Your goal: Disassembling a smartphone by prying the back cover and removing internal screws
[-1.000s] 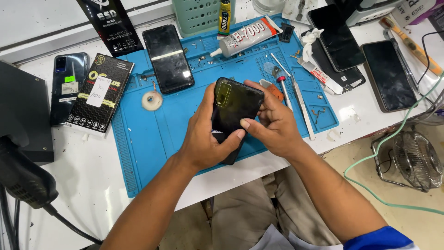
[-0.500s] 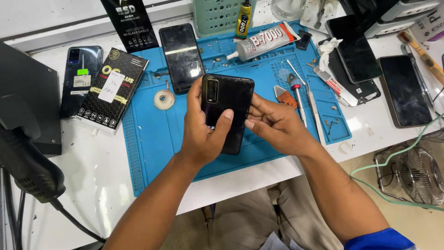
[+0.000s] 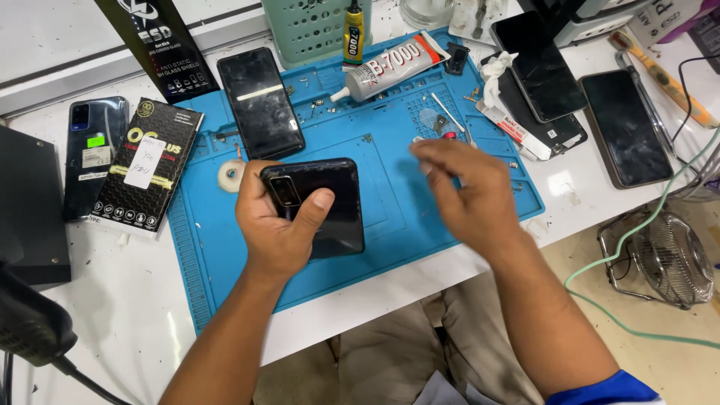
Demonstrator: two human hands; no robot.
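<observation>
My left hand (image 3: 276,225) grips a black phone (image 3: 322,206) held back side up over the blue work mat (image 3: 390,195), thumb lying across its rear cover near the camera block. My right hand (image 3: 469,191) hovers to the right of the phone, off it, blurred with motion, fingers loosely curled and pointing toward small tools (image 3: 450,120) at the mat's far side. Nothing shows in the right hand.
On the mat lie another dark phone (image 3: 260,101), a glue tube (image 3: 390,67) and a tape roll (image 3: 231,176). Screen-protector boxes (image 3: 142,169) and a blue phone (image 3: 94,154) lie left. More phones (image 3: 626,127) lie right. A small fan (image 3: 667,259) sits low right.
My right hand has let go of the black phone and moved right and away. My left hand now holds the phone alone, lower on the mat.
</observation>
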